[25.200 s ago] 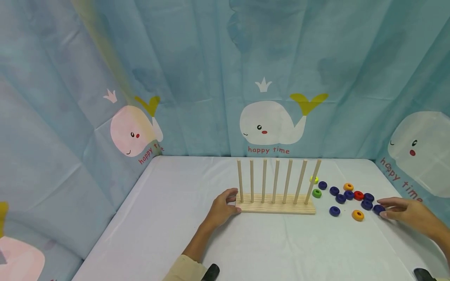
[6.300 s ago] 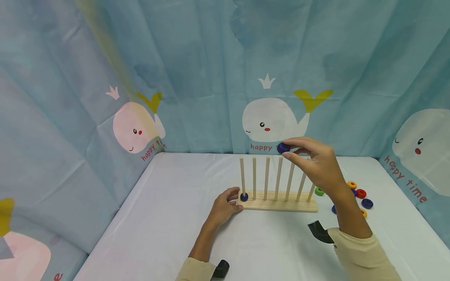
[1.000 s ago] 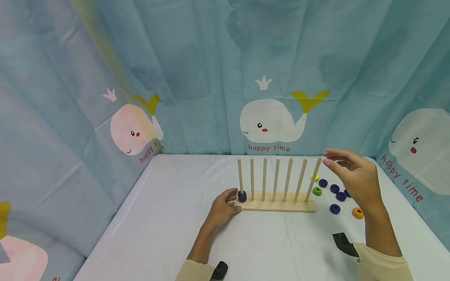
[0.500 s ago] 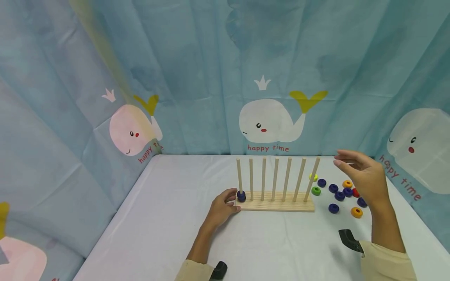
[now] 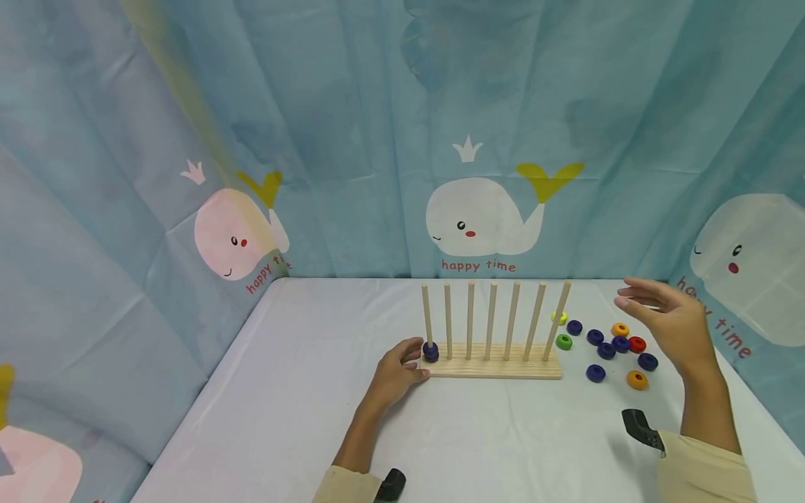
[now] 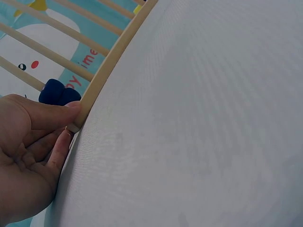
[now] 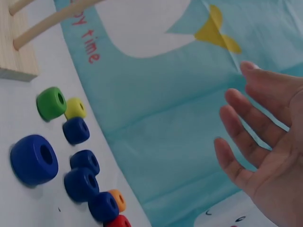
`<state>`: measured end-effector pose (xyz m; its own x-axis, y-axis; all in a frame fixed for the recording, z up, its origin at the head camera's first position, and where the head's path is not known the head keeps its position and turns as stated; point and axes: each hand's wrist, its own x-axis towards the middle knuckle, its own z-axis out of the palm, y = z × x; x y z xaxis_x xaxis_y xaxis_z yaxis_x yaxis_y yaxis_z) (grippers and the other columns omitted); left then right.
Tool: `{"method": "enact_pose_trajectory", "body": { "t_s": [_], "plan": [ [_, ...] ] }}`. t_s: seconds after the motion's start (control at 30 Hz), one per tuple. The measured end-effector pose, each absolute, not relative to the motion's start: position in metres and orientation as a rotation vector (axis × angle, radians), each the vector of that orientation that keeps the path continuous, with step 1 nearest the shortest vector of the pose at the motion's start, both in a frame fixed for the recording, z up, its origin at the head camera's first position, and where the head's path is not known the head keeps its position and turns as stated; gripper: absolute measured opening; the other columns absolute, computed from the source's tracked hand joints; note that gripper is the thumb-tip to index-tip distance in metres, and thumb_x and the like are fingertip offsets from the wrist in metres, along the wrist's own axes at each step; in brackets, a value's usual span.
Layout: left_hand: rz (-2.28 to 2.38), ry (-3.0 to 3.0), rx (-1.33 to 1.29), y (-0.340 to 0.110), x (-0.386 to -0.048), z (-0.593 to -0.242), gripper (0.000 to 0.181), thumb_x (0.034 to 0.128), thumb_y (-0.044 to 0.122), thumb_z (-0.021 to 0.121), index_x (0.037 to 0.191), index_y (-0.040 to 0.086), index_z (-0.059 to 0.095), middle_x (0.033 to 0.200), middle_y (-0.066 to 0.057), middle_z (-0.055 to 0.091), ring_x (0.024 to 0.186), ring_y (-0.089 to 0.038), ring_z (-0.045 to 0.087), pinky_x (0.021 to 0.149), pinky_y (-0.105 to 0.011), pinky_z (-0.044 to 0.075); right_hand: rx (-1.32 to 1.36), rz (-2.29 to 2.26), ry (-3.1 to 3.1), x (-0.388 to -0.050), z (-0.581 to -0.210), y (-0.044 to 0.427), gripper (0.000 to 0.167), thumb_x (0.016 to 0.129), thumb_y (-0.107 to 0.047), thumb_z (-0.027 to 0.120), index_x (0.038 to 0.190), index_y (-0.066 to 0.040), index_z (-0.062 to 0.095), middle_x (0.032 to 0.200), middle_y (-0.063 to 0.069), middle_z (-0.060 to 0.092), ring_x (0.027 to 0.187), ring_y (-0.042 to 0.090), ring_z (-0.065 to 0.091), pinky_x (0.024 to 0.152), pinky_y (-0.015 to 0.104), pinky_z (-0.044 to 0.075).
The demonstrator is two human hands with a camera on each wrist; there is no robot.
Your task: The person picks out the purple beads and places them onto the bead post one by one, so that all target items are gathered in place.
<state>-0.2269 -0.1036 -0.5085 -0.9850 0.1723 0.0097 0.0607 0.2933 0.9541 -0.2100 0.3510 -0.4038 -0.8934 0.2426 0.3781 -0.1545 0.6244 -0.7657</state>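
My left hand (image 5: 393, 376) pinches the left end of a wooden peg stand (image 5: 493, 372), thumb on its near side. In the left wrist view the thumb and a finger of that hand (image 6: 35, 151) grip the board's corner. Two dark blue beads (image 6: 57, 92) are stacked on the leftmost peg; the other pegs carry none. My right hand (image 5: 679, 325) hovers above the right side of the table, apart from everything. The right wrist view shows its fingers (image 7: 258, 120) loosely extended, holding nothing. Nearest below it lie loose beads, among them a red bead (image 5: 637, 344).
Several dark blue beads (image 5: 596, 373) lie scattered right of the stand. Among them are a green bead (image 5: 564, 341), a yellow bead (image 5: 560, 318) and two orange beads (image 5: 637, 379). A white cloth covers the table (image 5: 302, 391); a blue whale-print curtain (image 5: 352, 140) hangs behind.
Over the last second my right hand has moved right, away from the stand, uncovering loose beads. Since the oldest frame, two blue beads have come onto the leftmost peg. The left hand keeps its hold.
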Motion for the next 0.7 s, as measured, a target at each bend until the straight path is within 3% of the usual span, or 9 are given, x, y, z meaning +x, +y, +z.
{"method": "enact_pose_trajectory", "body": {
  "t_s": [0.07, 0.13, 0.23, 0.43, 0.7],
  "plan": [
    [1.799, 2.448, 0.217, -0.104, -0.227, -0.508, 0.066, 0.0904, 0.001, 0.078, 0.152, 0.006, 0.055, 0.152, -0.017, 0.059, 0.139, -0.035, 0.059, 0.115, -0.042, 0.053, -0.081, 1.196, -2.427, -0.21, -0.407, 0.355, 0.055, 0.102, -0.036, 0.072, 0.15, -0.012, 0.06, 0.106, -0.037, 0.058, 0.104, -0.02, 0.049, 0.103, 0.023, 0.056],
    [1.796, 2.449, 0.215, -0.104, -0.227, -0.508, 0.066, 0.0907, 0.002, 0.078, 0.153, 0.006, 0.055, 0.152, -0.017, 0.059, 0.139, -0.035, 0.058, 0.115, -0.042, 0.053, -0.094, 1.21, -2.45, -0.21, -0.411, 0.36, 0.057, 0.102, -0.038, 0.071, 0.152, -0.013, 0.058, 0.107, -0.037, 0.058, 0.104, -0.02, 0.048, 0.114, 0.049, 0.053],
    [1.804, 2.439, 0.217, -0.103, -0.227, -0.508, 0.067, 0.0906, 0.002, 0.078, 0.153, 0.006, 0.055, 0.152, -0.017, 0.059, 0.14, -0.035, 0.058, 0.116, -0.042, 0.052, -0.108, 1.237, -2.476, -0.211, -0.416, 0.366, 0.062, 0.102, -0.04, 0.071, 0.155, -0.012, 0.055, 0.108, -0.035, 0.059, 0.103, -0.02, 0.046, 0.11, 0.078, 0.042],
    [1.808, 2.431, 0.233, -0.103, -0.227, -0.509, 0.067, 0.0905, 0.002, 0.079, 0.153, 0.005, 0.054, 0.153, -0.018, 0.058, 0.14, -0.036, 0.057, 0.116, -0.043, 0.052, -0.131, 1.319, -2.523, -0.211, -0.429, 0.379, 0.067, 0.102, -0.04, 0.071, 0.157, -0.008, 0.05, 0.11, -0.032, 0.062, 0.101, -0.02, 0.052, 0.107, 0.083, 0.039],
    [1.79, 2.434, 0.219, -0.104, -0.227, -0.509, 0.067, 0.0906, 0.002, 0.078, 0.153, 0.008, 0.054, 0.153, -0.017, 0.058, 0.14, -0.036, 0.057, 0.117, -0.044, 0.052, -0.166, 1.424, -2.58, -0.21, -0.444, 0.4, 0.071, 0.103, -0.043, 0.069, 0.162, -0.012, 0.044, 0.104, -0.04, 0.057, 0.095, -0.026, 0.048, 0.109, 0.086, 0.031]
  ]
}}
